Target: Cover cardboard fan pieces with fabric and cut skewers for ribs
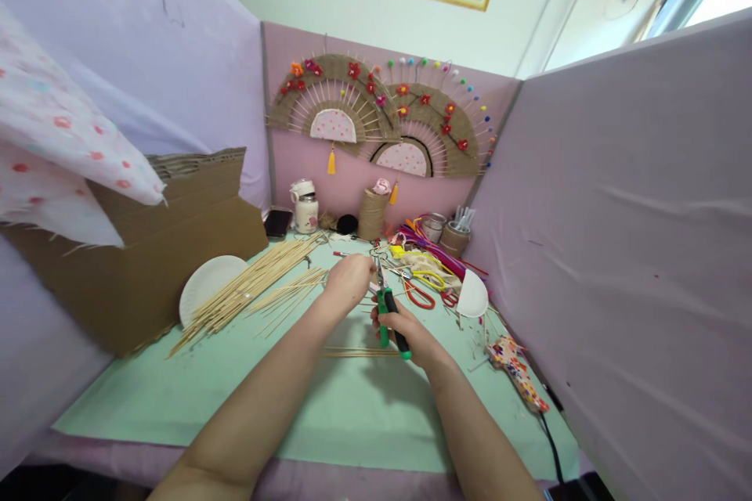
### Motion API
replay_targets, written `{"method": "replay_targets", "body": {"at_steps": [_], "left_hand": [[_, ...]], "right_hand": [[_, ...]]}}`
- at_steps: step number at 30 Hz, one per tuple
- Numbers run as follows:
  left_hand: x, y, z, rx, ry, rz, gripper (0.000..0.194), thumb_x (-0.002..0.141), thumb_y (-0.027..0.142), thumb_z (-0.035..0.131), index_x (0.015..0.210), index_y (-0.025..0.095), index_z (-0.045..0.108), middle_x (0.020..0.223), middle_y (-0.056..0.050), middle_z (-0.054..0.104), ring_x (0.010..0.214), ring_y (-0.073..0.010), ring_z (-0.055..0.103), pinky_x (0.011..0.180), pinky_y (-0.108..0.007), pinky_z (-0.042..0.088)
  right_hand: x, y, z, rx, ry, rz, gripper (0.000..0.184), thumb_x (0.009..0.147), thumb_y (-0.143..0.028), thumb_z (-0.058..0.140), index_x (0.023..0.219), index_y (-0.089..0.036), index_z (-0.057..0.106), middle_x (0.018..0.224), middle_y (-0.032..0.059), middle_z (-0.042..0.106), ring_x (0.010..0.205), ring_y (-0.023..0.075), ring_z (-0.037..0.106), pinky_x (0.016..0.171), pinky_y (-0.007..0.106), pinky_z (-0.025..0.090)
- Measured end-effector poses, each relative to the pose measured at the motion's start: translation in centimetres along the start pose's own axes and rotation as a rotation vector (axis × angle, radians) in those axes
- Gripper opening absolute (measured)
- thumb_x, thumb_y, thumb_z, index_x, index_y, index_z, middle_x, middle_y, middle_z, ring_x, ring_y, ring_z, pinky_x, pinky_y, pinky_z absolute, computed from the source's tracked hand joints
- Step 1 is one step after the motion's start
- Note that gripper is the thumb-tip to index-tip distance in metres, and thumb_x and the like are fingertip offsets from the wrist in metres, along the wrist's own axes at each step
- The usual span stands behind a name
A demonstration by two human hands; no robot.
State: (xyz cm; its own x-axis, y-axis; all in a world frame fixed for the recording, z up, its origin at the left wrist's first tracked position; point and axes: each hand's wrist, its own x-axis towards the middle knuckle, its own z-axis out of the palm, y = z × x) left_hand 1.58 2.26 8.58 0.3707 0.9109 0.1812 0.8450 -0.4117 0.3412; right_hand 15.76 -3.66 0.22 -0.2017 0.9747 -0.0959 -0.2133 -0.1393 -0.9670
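My right hand is wrapped round the green and black handles of a pair of pliers, whose jaws point up and away from me. Just left of the jaws, my left hand is closed in a fist-like pinch; its fingertips are turned away, so what they hold is hidden. Below both hands, a few thin bamboo sticks lie crosswise on the green tabletop. To the left are a large bundle of bamboo sticks and a smaller group of sticks.
Orange-handled scissors, a half paper plate and a patterned glue gun with a cord lie on the right. A white plate and cardboard stand left. Behind are a bottle and a twine roll.
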Motion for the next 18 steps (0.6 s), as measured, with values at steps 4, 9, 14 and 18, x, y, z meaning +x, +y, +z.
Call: {"method": "replay_targets", "body": {"at_steps": [4, 9, 14, 18], "left_hand": [[-0.18, 0.33, -0.25, 0.019, -0.012, -0.011, 0.026, 0.081, 0.016, 0.045, 0.078, 0.017, 0.071, 0.087, -0.014, 0.071, 0.085, -0.0238, 0.065, 0.075, -0.03, 0.043], [-0.24, 0.38, -0.35, 0.029, -0.031, -0.02, 0.028, 0.082, 0.017, 0.044, 0.087, 0.017, 0.071, 0.095, -0.014, 0.071, 0.092, -0.0233, 0.064, 0.079, -0.03, 0.044], [-0.16, 0.23, -0.17, 0.035, -0.04, 0.003, 0.029, 0.084, 0.018, 0.044, 0.093, 0.019, 0.072, 0.096, -0.012, 0.071, 0.096, -0.0218, 0.063, 0.082, -0.028, 0.043], [-0.08, 0.31, 0.14, 0.04, -0.031, 0.004, 0.028, 0.084, 0.019, 0.044, 0.089, 0.018, 0.072, 0.091, -0.013, 0.071, 0.093, -0.0223, 0.064, 0.08, -0.028, 0.043]], "right_hand": [[-0.07, -0.1, 0.13, -0.009, 0.006, 0.004, 0.044, 0.062, -0.03, 0.068, 0.104, -0.021, 0.057, 0.088, 0.0026, 0.057, 0.078, 0.0172, 0.053, 0.068, 0.029, 0.044], [-0.67, -0.75, 0.59, -0.027, -0.002, 0.0, 0.041, 0.064, -0.029, 0.066, 0.103, -0.021, 0.056, 0.088, 0.0023, 0.057, 0.076, 0.016, 0.053, 0.068, 0.028, 0.044], [-0.64, -0.72, 0.68, -0.023, 0.011, 0.01, 0.039, 0.064, -0.03, 0.066, 0.101, -0.021, 0.056, 0.084, 0.0013, 0.055, 0.074, 0.0151, 0.052, 0.064, 0.027, 0.043], [-0.52, -0.51, 0.84, 0.048, 0.034, 0.046, 0.04, 0.061, -0.029, 0.067, 0.098, -0.021, 0.054, 0.076, -0.0011, 0.053, 0.066, 0.0121, 0.048, 0.058, 0.025, 0.041]]}}
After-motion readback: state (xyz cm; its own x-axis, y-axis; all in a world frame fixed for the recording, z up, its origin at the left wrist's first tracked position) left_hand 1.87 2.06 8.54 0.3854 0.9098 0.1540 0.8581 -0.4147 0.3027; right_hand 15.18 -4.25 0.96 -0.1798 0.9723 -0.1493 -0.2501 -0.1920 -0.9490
